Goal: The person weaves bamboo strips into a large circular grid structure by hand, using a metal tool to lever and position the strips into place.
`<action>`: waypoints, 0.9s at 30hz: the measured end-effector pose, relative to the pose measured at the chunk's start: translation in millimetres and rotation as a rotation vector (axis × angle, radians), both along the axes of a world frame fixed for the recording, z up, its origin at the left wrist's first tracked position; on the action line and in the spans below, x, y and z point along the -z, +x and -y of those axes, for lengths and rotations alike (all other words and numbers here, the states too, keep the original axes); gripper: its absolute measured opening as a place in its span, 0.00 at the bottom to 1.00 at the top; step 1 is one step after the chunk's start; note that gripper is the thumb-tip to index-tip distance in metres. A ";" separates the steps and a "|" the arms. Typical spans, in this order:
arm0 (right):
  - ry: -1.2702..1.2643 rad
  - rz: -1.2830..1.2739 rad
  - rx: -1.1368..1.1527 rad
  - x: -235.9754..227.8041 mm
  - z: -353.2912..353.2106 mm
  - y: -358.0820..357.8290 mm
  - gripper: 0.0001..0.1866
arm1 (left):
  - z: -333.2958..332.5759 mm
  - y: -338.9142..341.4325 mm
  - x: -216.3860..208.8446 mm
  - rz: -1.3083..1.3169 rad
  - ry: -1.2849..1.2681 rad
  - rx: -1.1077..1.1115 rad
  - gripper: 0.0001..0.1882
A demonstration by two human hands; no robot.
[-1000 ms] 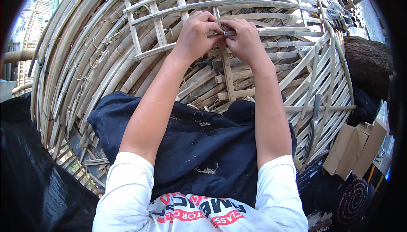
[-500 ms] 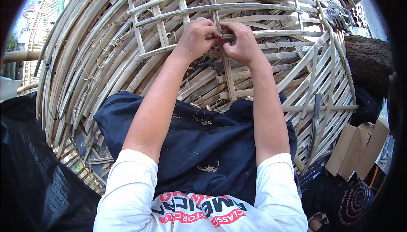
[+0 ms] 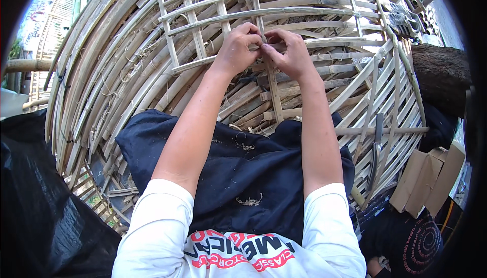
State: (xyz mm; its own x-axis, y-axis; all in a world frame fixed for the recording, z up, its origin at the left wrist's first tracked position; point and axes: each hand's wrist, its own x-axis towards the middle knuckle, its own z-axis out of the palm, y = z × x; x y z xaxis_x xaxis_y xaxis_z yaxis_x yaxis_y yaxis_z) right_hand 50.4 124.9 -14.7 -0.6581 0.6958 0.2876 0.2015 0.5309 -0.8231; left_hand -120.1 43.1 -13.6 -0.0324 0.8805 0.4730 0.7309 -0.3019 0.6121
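A lattice of split bamboo slats [image 3: 213, 20] lies in front of me, its long slats crossed by short uprights. My left hand [image 3: 238, 52] and my right hand [image 3: 291, 54] meet at its near edge, where the lowest long slat [image 3: 335, 41] crosses an upright strip [image 3: 272, 87]. Both hands are closed in a pinch, fingertips nearly touching, the right thumb laid toward the left fingers. Whatever sits between the fingertips is too small and covered to make out. The lowest slat passes behind both hands.
Bundled bent bamboo strips [image 3: 96, 75] fill the left side beneath the lattice. A long-bladed knife [image 3: 376, 153] rests on woven bamboo at right. Beyond are a dark log [image 3: 439, 74] and an opened cardboard box [image 3: 423, 179]. Dark cloth [image 3: 228, 171] covers my lap; another person's dark shirt [image 3: 406, 240] shows lower right.
The lattice has shifted slightly right and down on its left side. My hands stay at the same crossing, with the right thumb now brought across toward the left fingertips.
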 end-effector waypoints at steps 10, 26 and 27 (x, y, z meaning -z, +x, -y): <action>0.131 0.022 -0.040 -1.8 -8.2 7.4 0.14 | -2.6 9.7 1.9 -0.017 0.056 -0.020 0.08; -0.008 -0.051 0.000 5.9 -4.6 4.6 0.16 | -1.0 9.8 -2.7 -0.077 -0.005 -0.041 0.08; -0.008 -0.049 0.001 5.6 -4.4 4.6 0.16 | -1.0 9.7 -2.5 -0.081 -0.010 -0.043 0.08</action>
State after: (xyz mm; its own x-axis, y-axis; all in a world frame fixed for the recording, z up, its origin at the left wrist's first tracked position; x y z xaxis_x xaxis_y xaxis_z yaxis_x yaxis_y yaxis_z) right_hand 54.9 129.3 -20.3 -0.6423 0.6993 0.3137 0.1616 0.5237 -0.8364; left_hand -110.5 44.1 -11.1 -0.0323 0.8836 0.4670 0.7904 -0.2635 0.5531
